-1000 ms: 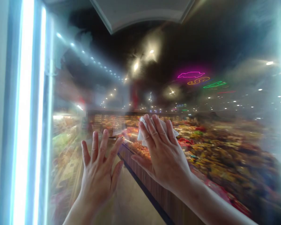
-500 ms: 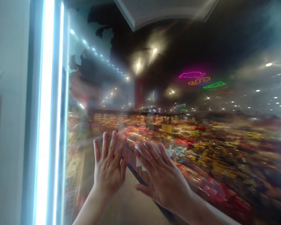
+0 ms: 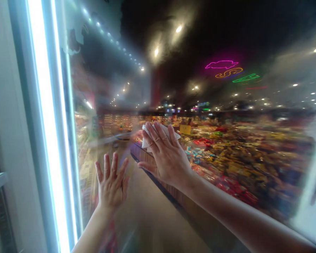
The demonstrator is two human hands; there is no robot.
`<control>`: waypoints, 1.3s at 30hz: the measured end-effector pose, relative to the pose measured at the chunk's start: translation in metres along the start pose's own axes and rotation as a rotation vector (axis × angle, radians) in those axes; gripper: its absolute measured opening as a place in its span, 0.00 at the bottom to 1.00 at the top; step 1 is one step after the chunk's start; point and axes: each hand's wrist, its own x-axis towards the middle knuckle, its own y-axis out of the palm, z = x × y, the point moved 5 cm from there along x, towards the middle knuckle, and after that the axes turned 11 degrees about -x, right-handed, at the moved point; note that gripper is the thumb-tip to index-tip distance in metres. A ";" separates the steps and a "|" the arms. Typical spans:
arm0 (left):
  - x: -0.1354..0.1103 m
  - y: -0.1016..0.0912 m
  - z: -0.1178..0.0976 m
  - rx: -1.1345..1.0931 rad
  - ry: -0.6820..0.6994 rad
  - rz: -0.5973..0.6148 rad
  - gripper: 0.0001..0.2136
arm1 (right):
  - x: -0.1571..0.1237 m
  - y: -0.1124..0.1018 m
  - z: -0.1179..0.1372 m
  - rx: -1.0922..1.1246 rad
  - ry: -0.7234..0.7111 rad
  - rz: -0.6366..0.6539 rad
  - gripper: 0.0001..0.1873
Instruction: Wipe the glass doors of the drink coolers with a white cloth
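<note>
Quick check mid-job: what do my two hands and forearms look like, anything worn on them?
Both the left hand and right hand are bare, five-fingered, without gloves. No rings, watch or bracelet show. The left forearm and right forearm are uncovered as far as visible; no sleeves appear.

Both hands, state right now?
Left hand: open, fingers spread, nothing visibly held.
Right hand: open, flat over a thin white sheet, cloth or paper unclear.

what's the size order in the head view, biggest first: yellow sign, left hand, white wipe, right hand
1. right hand
2. left hand
3. white wipe, visible part only
4. yellow sign
</note>
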 end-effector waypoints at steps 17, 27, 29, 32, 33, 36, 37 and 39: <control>0.031 -0.022 0.002 -0.073 -0.143 0.137 0.26 | -0.072 -0.016 0.042 0.205 -0.107 0.154 0.44; 0.058 -0.048 -0.005 -0.100 -0.231 0.203 0.26 | -0.096 -0.033 0.055 0.328 -0.146 0.264 0.40; 0.062 -0.049 -0.004 -0.119 -0.214 0.179 0.26 | -0.095 -0.034 0.050 0.273 -0.078 0.218 0.42; 0.053 -0.046 0.001 -0.163 -0.207 0.164 0.27 | -0.108 -0.034 0.066 0.259 -0.215 0.160 0.37; 0.044 -0.043 0.002 -0.171 -0.208 0.169 0.27 | -0.114 -0.034 0.073 0.265 -0.275 0.151 0.35; 0.002 -0.032 0.000 -0.151 -0.153 0.174 0.29 | -0.121 -0.030 0.081 0.275 -0.260 0.166 0.36; -0.015 -0.028 -0.002 -0.136 -0.121 0.166 0.30 | -0.120 -0.028 0.080 0.274 -0.203 0.176 0.38; -0.044 -0.021 -0.005 -0.111 -0.084 0.150 0.32 | -0.117 -0.025 0.078 0.278 -0.127 0.184 0.42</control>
